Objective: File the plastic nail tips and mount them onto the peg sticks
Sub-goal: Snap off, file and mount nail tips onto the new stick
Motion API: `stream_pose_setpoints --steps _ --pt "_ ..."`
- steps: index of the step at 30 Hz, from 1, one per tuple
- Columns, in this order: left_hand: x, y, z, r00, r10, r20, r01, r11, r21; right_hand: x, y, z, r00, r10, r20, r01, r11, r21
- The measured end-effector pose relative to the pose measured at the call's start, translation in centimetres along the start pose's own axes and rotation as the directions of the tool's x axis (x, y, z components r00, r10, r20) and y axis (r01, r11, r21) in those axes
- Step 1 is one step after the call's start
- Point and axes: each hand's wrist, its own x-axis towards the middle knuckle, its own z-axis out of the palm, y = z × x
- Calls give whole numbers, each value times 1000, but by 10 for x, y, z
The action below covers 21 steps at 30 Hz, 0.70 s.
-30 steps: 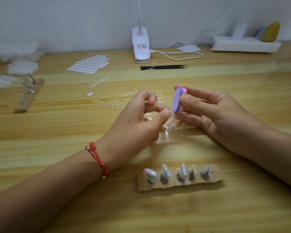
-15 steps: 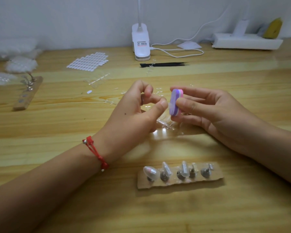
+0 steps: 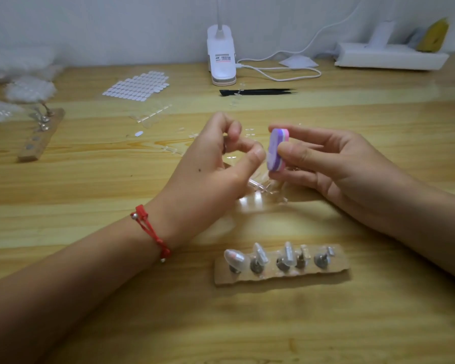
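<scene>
right hand [image 3: 339, 164] pinches purple-pink file block [image 3: 277, 149]; left hand [image 3: 216, 164] curled, contents unclear

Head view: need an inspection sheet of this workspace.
Surface: wooden table, glossy.
Job's things: near peg board with tips on its pegs; purple file block; clear sprues.
Clutter: black tweezers, sticker sheet, far peg board, plastic bags.
Grippers: right hand grips file block; left hand fingers curled, contents unclear.
Cables: white cable looped beside lamp base.
Surroundings: white wall, power strip.
</scene>
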Motion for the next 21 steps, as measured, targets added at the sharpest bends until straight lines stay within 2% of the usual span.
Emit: stream_pose_setpoints --steps 2,7,10,14,21 --pt "1 0 -2 1000 -9 -17 9 1000 3 -1 1 1 1000 14 26 -13 999 -33" --pt "1 -3 -1 999 -47 15 47 999 9 0 0 0 1000 -7 -20 7 1000 -21" --pt "2 -3 -4 999 -50 -11 50 998 -29 -1 1 1 1000 10 25 -8 995 -102" --pt "1 -2 -1 997 -68 25 68 998 -9 -1 1 0 1000 -21 -9 20 999 -38" --pt "1 0 0 998 -62 4 62 998 -15 -1 2 0 999 -30 -9 30 999 -26"
